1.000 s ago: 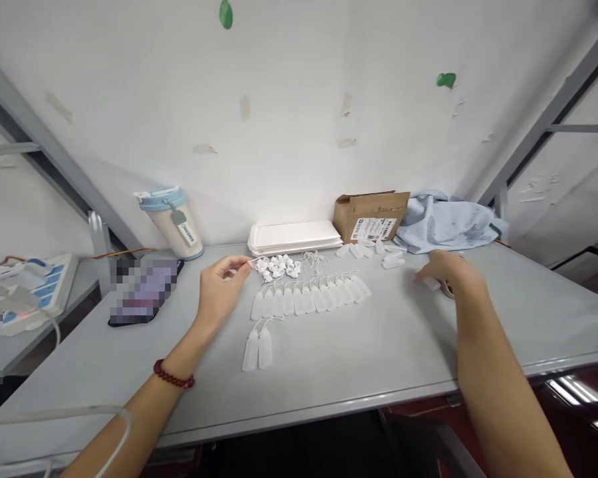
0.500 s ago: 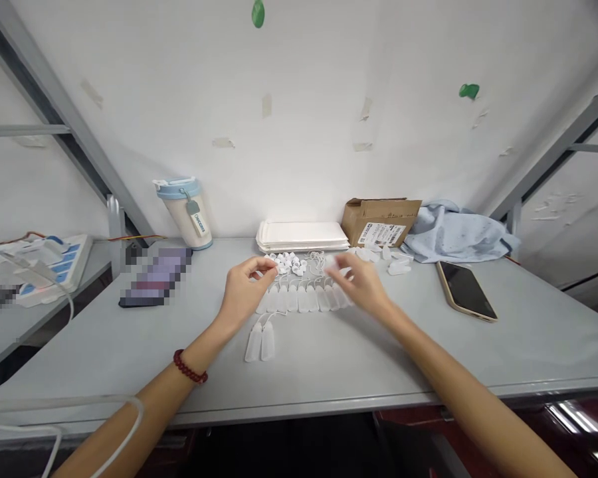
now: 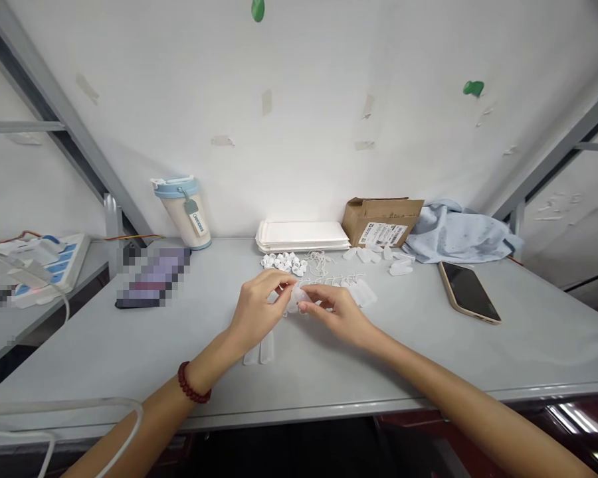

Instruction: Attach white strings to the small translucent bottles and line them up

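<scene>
Right hand (image 3: 341, 315) has a frosted piece (image 3: 303, 298) between thumb and fingers, just above the table (image 3: 359, 378). Left hand (image 3: 256, 305) pinched at the piece's upper end; can't tell what it grips, too small. Row of corded pieces (image 3: 366, 292) partly hidden behind the hands, two more pieces (image 3: 267, 347) below left hand. Beyond: white caps (image 3: 284, 264) piled, loose cords (image 3: 319, 263) beside them, white stack (image 3: 301, 234), cardboard box (image 3: 379, 216). Phone (image 3: 469, 292) out right, tumbler (image 3: 182, 214) back left.
</scene>
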Demonstrator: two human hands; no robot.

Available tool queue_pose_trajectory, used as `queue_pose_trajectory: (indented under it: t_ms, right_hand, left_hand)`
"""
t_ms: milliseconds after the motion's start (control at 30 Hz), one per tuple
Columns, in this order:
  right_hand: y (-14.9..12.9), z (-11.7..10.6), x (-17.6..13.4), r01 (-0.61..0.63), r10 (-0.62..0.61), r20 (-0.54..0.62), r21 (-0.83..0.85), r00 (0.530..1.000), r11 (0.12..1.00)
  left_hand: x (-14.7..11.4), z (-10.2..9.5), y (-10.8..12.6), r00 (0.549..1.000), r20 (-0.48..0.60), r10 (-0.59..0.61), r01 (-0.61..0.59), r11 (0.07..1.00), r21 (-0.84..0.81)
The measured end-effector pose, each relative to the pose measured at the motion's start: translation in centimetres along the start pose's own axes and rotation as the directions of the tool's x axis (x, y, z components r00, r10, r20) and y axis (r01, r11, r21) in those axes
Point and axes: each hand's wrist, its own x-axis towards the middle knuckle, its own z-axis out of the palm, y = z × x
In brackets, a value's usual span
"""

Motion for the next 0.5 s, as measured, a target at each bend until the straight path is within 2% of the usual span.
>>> queue_pose_trajectory:
  t_ms: [300, 500]
  right_hand:
    - [-0.28, -0.19, 0.11, 0.034, -0.035, -0.021, -0.037, 0.999, 0.999]
    - [-0.22, -0.09, 0.16, 0.033, -0.035, -0.041, -0.041, 0.999, 0.999]
  left_hand:
    - [-0.22, 0.07, 0.17, 0.986, 0.008, 0.165, -0.165, 0.985, -0.05]
    - [-0.26, 0.11, -0.06, 0.975, -0.013, 0.223, -0.223, 0.974, -0.039]
